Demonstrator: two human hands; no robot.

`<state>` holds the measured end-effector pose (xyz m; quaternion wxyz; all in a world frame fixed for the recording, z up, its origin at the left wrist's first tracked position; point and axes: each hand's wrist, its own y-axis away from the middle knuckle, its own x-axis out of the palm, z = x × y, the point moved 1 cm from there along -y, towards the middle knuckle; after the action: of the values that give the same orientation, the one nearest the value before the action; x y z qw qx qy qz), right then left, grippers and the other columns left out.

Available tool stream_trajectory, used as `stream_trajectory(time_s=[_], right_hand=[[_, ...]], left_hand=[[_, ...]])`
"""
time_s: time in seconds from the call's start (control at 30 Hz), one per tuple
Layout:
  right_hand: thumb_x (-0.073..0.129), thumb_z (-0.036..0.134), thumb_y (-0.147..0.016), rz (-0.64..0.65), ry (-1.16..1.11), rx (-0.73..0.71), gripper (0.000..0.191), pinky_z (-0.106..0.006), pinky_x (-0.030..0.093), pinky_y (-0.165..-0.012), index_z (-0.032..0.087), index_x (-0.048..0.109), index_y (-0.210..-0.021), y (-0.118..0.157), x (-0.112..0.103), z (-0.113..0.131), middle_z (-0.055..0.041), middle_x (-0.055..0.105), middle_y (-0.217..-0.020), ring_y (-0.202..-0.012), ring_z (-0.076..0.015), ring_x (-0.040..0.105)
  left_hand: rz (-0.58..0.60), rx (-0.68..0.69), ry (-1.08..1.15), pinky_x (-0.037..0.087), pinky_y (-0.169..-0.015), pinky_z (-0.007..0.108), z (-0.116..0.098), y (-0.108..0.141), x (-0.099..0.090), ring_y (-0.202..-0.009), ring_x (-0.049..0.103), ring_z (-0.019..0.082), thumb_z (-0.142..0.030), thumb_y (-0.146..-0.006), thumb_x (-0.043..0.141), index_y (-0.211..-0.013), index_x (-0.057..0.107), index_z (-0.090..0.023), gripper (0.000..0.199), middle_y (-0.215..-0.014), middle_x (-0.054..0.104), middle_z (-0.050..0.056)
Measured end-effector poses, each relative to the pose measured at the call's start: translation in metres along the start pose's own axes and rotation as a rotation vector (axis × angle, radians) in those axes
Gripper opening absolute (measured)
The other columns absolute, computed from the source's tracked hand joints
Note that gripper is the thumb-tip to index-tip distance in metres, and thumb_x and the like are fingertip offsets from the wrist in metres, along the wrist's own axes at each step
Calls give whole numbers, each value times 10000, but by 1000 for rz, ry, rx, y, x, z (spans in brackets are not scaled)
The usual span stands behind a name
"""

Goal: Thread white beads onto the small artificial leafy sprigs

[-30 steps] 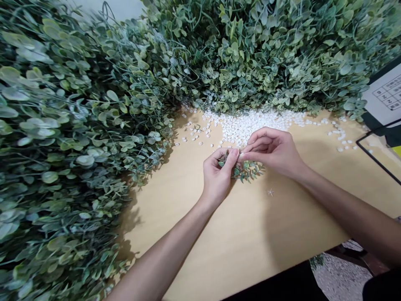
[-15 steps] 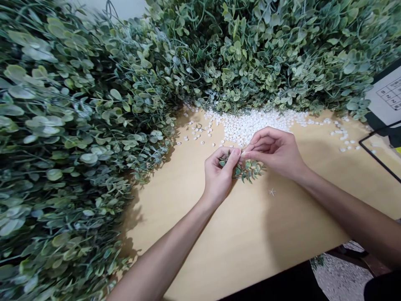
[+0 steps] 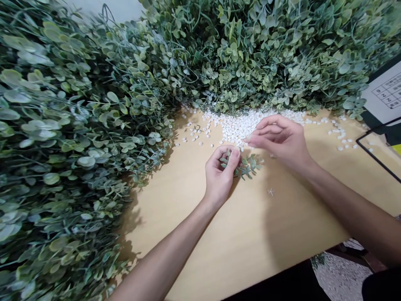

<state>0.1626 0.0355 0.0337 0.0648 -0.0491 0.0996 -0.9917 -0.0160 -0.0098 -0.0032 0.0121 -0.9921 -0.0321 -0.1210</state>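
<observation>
My left hand (image 3: 221,169) is closed around a small green leafy sprig (image 3: 249,166), whose leaves stick out to the right of the thumb. Up and to the right, my right hand (image 3: 282,140) has its thumb and index finger pinched together at the near edge of a heap of small white pieces (image 3: 236,127). What lies between those fingertips is too small to make out. The two hands are apart. A small white star-shaped piece (image 3: 271,192) rests on the table (image 3: 232,242) below the right hand.
Dense piles of green foliage (image 3: 78,138) line the left side and back of the table. More white pieces (image 3: 343,141) are scattered at the right. A sheet with a printed grid (image 3: 387,92) and a black bar (image 3: 377,156) are at the right edge.
My right hand has moved away from my left hand, up and slightly right to the white pieces. My left hand has stayed nearly in place with the sprig.
</observation>
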Motion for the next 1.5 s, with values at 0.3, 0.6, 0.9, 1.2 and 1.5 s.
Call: stream_trajectory(time_s=[0.3, 0.6, 0.9, 1.2, 1.5], right_hand=[[776, 331, -914, -281, 628, -345, 124, -315, 555, -606, 250, 726, -992, -22, -42, -15, -33, 756, -854, -732, -201, 711], [610, 156, -947, 169, 1122, -513, 210, -435, 562, -933, 208, 720, -1118, -13, -36, -18, -96, 800, -1002, -967, -294, 714], [549, 134, -1000, 204, 1132, -521, 212, -435, 529, -959, 201, 718, -1108, -16, -36, -29, -87, 806, -991, -947, -281, 714], [879, 339, -824, 98, 262, -128, 272, -348, 606, -855, 239, 707, -1009, -12, -23, -4, -30, 766, -956, -875, -202, 734], [1019, 345, -652, 277, -105, 176, 500, -293, 617, -802, 205, 708, -1017, -11, -17, -4, -22, 781, -909, -821, -166, 746]], left_hand=[[19, -80, -26, 568, -694, 238, -5, 0, 7, -721, 652, 109, -315, -655, 991, -924, 666, -186, 442, -834, 673, -25], [8, -47, -55, 536, -659, 223, -1, 0, 4, -681, 612, 97, -366, -756, 933, -867, 685, -182, 329, -765, 662, -28], [-16, -66, -23, 578, -707, 257, 2, 0, 3, -702, 650, 116, -356, -698, 971, -830, 679, -178, 367, -764, 659, -24], [57, -42, 18, 535, -653, 258, 1, -1, 4, -666, 634, 125, -452, -865, 836, -853, 775, -185, 274, -788, 733, 30], [81, -108, 31, 502, -563, 257, -1, 1, -1, -578, 600, 123, -418, -875, 831, -775, 768, -183, 262, -708, 714, 23]])
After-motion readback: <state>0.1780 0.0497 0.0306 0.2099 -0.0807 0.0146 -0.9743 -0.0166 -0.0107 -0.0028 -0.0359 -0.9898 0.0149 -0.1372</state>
